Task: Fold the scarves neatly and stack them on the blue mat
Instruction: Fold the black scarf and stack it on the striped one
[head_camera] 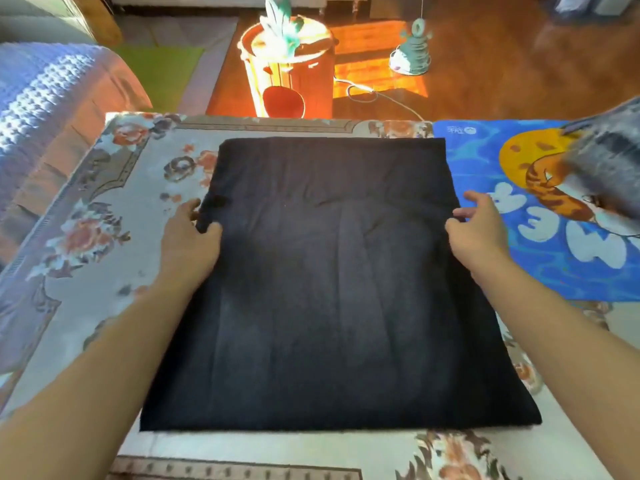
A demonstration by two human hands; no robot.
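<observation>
A black scarf (329, 278) lies folded into a wide rectangle on the floral-covered table (104, 237). My left hand (188, 233) pinches a bunched bit of its left edge about halfway up. On the opposite side my right hand (476, 226) grips the right edge at the same height. The blue mat (485, 202) with a cartoon print lies to the right of the scarf. A grey scarf (609, 161) rests on the mat's far right part, cut off by the frame edge.
A wooden barrel-shaped cat toy (287, 71) stands on the floor beyond the table, with a spring toy (412, 53) and a white cable (374, 95) beside it. A sofa with a knitted cover (45, 109) is at the left.
</observation>
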